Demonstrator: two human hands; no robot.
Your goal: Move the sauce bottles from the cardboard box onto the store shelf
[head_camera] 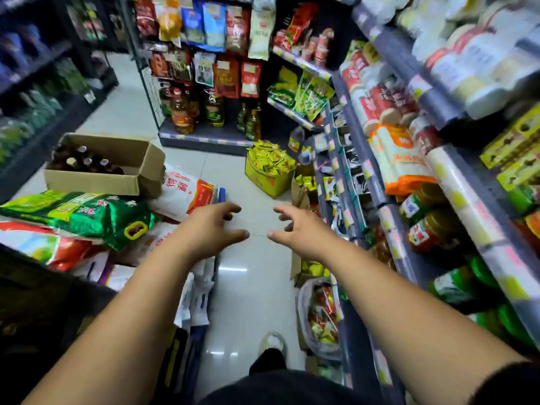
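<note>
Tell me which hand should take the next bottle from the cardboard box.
Left, probably. The cardboard box with the sauce bottles sits left of the aisle, nearer the left hand; the right hand hovers nearer the store shelf.

Grocery shop: aisle w/ stocked shelves, hanging snack packets, cooking-oil bottles.
</note>
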